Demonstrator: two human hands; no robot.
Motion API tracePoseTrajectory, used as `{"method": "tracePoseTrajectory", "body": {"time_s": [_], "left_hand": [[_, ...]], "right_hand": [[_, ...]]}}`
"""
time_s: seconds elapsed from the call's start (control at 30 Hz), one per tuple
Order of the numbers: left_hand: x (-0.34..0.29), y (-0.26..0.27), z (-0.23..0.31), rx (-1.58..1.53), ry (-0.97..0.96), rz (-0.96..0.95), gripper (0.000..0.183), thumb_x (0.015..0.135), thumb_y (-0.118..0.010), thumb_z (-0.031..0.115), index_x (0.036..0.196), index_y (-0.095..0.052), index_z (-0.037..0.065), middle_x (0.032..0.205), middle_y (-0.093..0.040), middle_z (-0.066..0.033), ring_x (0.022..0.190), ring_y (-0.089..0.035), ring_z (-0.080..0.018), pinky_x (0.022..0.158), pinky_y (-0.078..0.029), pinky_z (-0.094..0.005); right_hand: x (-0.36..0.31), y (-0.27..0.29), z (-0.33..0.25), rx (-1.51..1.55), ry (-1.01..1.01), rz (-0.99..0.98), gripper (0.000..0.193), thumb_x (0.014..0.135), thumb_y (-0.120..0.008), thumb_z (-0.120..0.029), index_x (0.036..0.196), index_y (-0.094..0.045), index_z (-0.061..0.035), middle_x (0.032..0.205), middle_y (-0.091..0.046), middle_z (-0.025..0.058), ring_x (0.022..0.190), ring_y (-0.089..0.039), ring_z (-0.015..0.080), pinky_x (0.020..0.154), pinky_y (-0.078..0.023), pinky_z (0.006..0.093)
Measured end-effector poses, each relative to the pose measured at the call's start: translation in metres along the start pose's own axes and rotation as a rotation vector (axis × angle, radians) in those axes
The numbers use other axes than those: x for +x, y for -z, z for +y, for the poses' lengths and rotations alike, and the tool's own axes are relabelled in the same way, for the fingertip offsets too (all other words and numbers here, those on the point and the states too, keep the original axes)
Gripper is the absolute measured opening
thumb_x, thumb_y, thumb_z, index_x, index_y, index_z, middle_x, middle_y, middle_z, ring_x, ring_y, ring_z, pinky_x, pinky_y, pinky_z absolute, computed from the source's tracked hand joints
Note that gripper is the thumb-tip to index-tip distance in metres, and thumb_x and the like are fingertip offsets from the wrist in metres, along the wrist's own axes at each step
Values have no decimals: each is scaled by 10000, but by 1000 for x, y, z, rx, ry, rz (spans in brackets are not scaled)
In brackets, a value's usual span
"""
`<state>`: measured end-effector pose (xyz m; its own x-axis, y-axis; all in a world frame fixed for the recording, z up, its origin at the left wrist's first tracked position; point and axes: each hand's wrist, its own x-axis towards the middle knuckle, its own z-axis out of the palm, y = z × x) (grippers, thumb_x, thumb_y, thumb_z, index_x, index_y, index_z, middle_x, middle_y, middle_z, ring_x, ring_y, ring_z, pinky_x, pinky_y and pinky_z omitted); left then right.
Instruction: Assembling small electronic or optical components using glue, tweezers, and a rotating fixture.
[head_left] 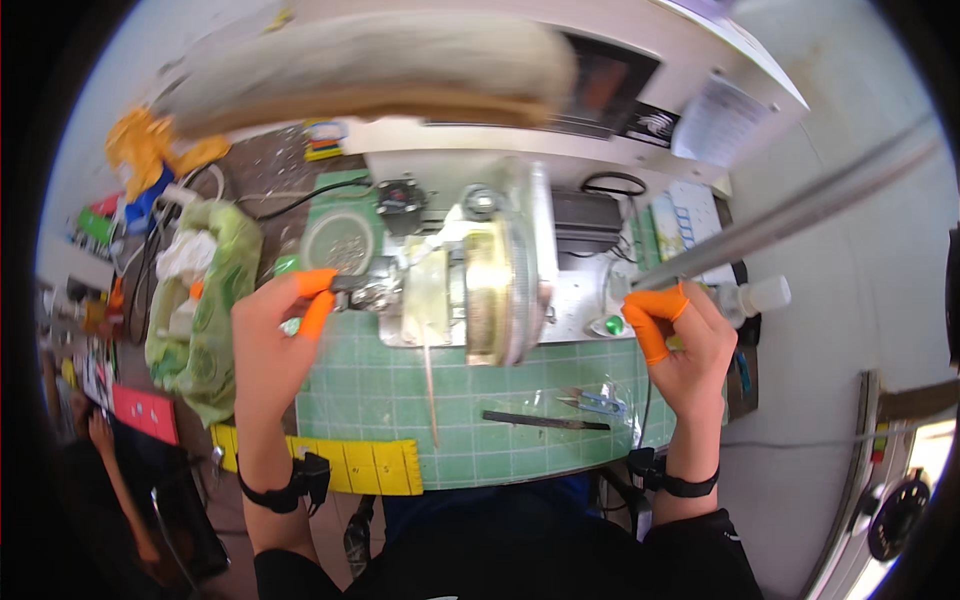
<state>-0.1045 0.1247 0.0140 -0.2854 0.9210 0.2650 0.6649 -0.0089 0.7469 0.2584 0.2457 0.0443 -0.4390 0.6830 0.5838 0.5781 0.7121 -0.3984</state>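
Observation:
A small bench machine with a wheel [487, 290], its rim yellowish and blurred, stands in front of me on a green cutting mat [370, 390]. My left hand [275, 335], with orange finger cots on thumb and forefinger, is closed on a dark knob [345, 284] at the machine's left end. At the other side, my right hand [690, 345], also in orange finger cots, has its thumb and forefinger bent together. Whatever they hold is too small to make out. Close above these fingertips ends a grey metal rod [790, 215] slanting in from the upper right.
Nearer me lie a dark file [545, 420], blue-handled snips [595, 402], a thin stick [430, 390] and a yellow ruler [370, 467]. A round dish [338, 243] and a green bag-lined bin [235, 240] stand left; a white bottle [765, 295] stands right. Another person's arm [125, 480] shows lower left.

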Motion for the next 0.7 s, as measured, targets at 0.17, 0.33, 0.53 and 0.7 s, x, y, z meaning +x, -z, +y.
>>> {"method": "tracePoseTrajectory", "body": {"time_s": [0.17, 0.33, 0.53, 0.7], "left_hand": [[0, 2, 30, 212, -178, 99, 345, 838, -691, -129, 1167, -697, -29, 955, -711, -158, 822, -722, -263, 779, -567, -330], [3, -3, 39, 297, -167, 73, 329, 829, -670, -162, 1133, -700, -40, 903, -664, -171, 825, -706, -299, 771, -557, -338], [0, -4, 37, 341, -143, 79, 266, 864, -683, -144, 1113, -701, -51, 852, -636, -139, 775, -659, -200, 744, -552, -298], [0, -1, 35, 375, -127, 53, 253, 875, -685, -136, 1116, -696, -58, 846, -639, -129, 756, -648, -169, 737, -549, -299]], "right_hand": [[-15, 30, 33, -104, -184, 70, 213, 784, -841, 4, 980, -770, -38, 780, -600, 61, 585, -552, 177, 537, -426, 302], [-23, 35, 48, -112, -142, 51, 218, 795, -831, -6, 999, -779, -60, 796, -598, 63, 635, -567, 195, 559, -441, 297], [-24, 35, 63, -48, -205, 49, 219, 797, -825, -2, 1003, -777, -58, 805, -605, 72, 643, -576, 215, 568, -449, 297], [-35, 31, 72, -24, -182, 42, 218, 806, -819, 1, 1012, -764, -47, 822, -613, 75, 642, -561, 214, 566, -440, 299]]}}
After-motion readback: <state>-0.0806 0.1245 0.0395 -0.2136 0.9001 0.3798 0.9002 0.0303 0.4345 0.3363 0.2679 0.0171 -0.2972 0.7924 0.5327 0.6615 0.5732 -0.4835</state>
